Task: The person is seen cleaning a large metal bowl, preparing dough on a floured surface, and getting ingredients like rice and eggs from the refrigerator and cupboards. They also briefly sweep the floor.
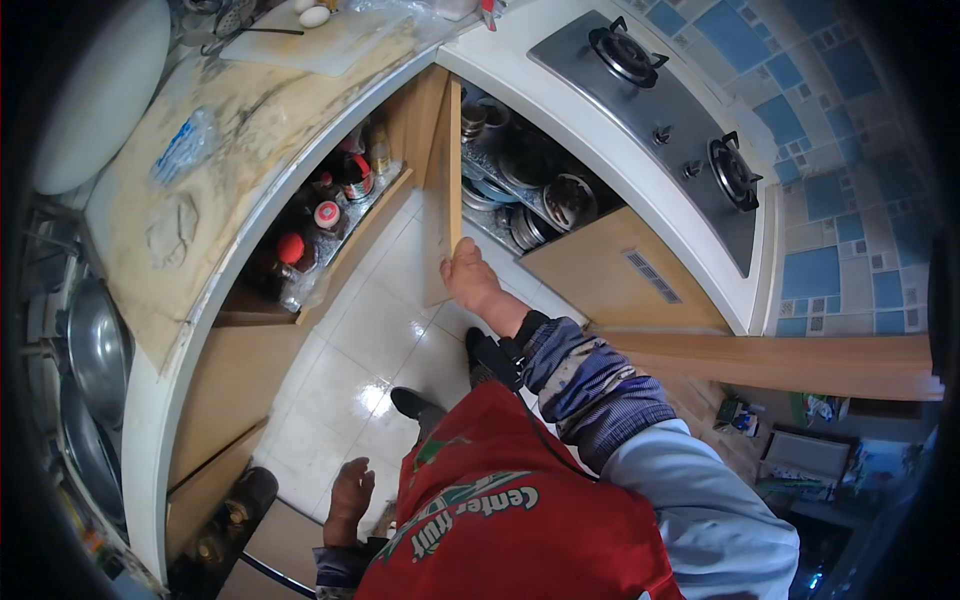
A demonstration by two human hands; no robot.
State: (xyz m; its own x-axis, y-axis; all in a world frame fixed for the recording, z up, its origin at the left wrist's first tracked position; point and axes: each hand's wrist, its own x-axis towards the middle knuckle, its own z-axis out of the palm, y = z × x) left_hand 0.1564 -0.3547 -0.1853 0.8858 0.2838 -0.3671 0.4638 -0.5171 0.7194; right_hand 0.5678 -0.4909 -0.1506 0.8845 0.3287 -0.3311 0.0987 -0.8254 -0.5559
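My right hand (472, 279) is on the outer edge of a swung-out wooden cabinet door (444, 180) below the hob counter, its fingers bent around the edge. Behind that door, shelves hold stacked plates, bowls and a round pot (569, 202). Down by my side at the lower left, my left hand (351, 491) hangs above the tiled floor with bent fingers and nothing in it. To the left, a pulled-out drawer (360, 244) carries several bottles and jars, one with a red cap (291, 247) and one with a pink-and-white lid (327, 214).
A gas hob (660, 135) is set in the right counter. On the marble-patterned counter (247, 142) lie a cutting board (322, 41), an egg (314, 16), a plastic packet (186, 146) and a cloth (172, 230). Metal pans (97, 345) stand at the far left; dark bottles (232, 525) stand low down.
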